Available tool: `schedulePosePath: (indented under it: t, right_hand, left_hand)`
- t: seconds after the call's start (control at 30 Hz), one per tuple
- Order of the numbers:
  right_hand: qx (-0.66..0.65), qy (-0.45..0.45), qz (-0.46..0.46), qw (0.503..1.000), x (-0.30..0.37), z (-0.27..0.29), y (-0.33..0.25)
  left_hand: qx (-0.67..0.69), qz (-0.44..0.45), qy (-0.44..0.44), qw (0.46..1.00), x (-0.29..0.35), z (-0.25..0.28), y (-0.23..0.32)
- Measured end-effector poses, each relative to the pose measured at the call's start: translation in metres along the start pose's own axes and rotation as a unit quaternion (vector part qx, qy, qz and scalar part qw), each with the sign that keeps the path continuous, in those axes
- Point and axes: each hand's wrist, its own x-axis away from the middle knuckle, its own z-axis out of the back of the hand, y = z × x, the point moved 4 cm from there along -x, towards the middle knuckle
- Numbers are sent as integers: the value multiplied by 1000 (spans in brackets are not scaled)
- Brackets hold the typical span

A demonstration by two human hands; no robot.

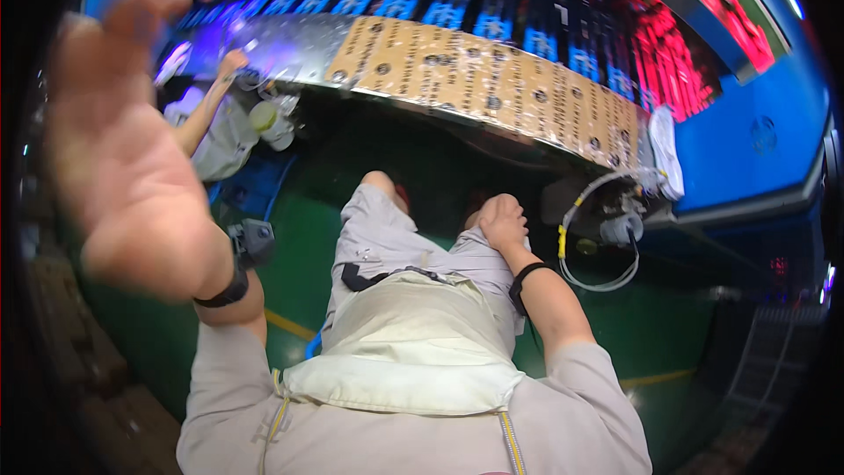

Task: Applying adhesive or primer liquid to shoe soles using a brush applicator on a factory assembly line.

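Nearest the camera, your left hand is raised at the left side, blurred, palm in view and fingers spread loosely with the palm bare — whether the fingertips touch anything is too blurred to tell. A black strap rings that wrist, with a small dark boxy device beside it. Below, your beige shirt and a pale cloth fold cover your lap.

Farther out, your right hand rests on your right knee, partly open, its fingers curved over the knee at the hem of your light grey shorts; it lies on them rather than gripping an object. Your legs are apart over a green floor.

Beyond your knees, a printed cardboard sheet lies along the bench edge, with a looped pale cable hanging at its right end near a blue panel. At left, another person's forearm reaches to the bench. Farthest back stand rows of dark strips with blue bands — red-lit ones to the right.
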Motion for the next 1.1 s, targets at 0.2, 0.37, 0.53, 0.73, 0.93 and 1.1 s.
schedulePosePath:
  t: [0.2, 0.37, 0.53, 0.73, 0.93, 1.1]
  right_hand:
    - [-1, 1, 28, 1000, 11, 7, -8]
    - [-15, 27, 42, 999, 31, 17, -1]
    - [-8, 43, 117, 992, 83, 53, -5]
    - [-49, 59, 179, 981, 136, 76, -4]
    - [-113, 68, 202, 970, 164, 86, -4]
    - [-56, 159, 119, 979, 161, 98, 6]
  left_hand:
    - [-148, 304, -359, 870, 231, -109, -103]
    - [-196, 380, -614, 663, 389, -180, -115]
    - [-171, 308, -723, 595, 420, -245, -83]
    - [69, 422, -514, 744, 444, -293, -83]
    - [168, 466, -554, 669, 439, -275, -66]
    - [129, 416, -534, 724, 434, -262, -66]
